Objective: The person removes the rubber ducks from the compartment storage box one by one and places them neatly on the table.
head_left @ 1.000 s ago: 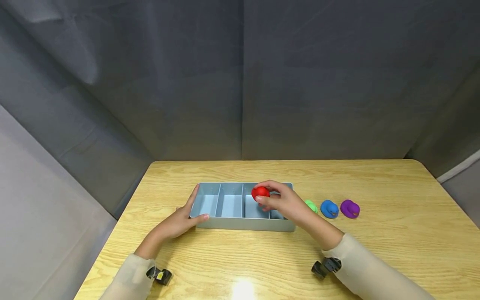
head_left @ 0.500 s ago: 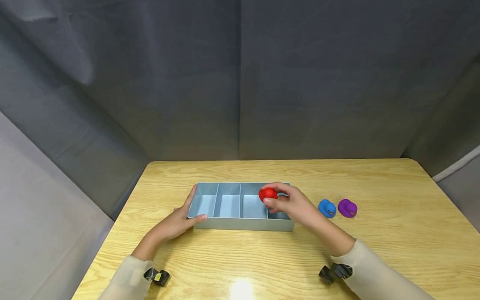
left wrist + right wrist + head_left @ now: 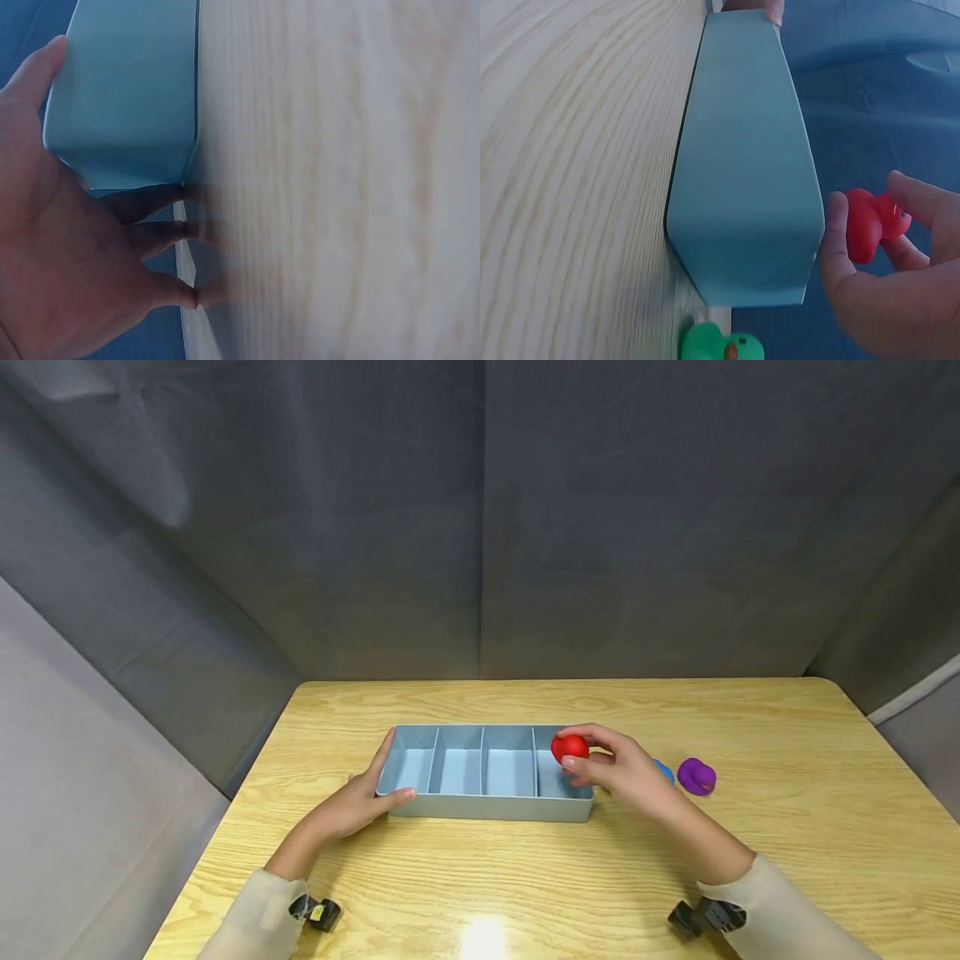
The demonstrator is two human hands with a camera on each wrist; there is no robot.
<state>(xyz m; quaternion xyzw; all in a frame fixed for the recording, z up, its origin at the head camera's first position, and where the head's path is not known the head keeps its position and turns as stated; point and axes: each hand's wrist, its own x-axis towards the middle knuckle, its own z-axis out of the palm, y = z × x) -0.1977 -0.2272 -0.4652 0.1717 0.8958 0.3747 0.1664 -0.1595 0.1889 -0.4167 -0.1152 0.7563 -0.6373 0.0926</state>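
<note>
A red rubber duck [image 3: 574, 747] is pinched between the thumb and fingers of my right hand [image 3: 630, 768], over the rightmost compartment of a grey-blue divided box [image 3: 487, 808]. In the right wrist view the duck [image 3: 864, 226] shows above the level of the box rim. My left hand [image 3: 360, 802] rests against the box's left end, its thumb on the front wall and its straight index finger along the side. The left wrist view has the thumb at the rim of the box [image 3: 127, 90] and the other fingers low at its end.
A green rubber duck [image 3: 716, 343] sits on the table by the box's right end, hidden behind my right hand in the head view. Farther right are a blue duck [image 3: 663, 770], partly covered, and a purple duck [image 3: 697, 777]. A dark curtain [image 3: 480, 527] hangs behind the table.
My right hand has moved right with the red duck, from over the third compartment to over the rightmost one. My left hand stays at the box's left end.
</note>
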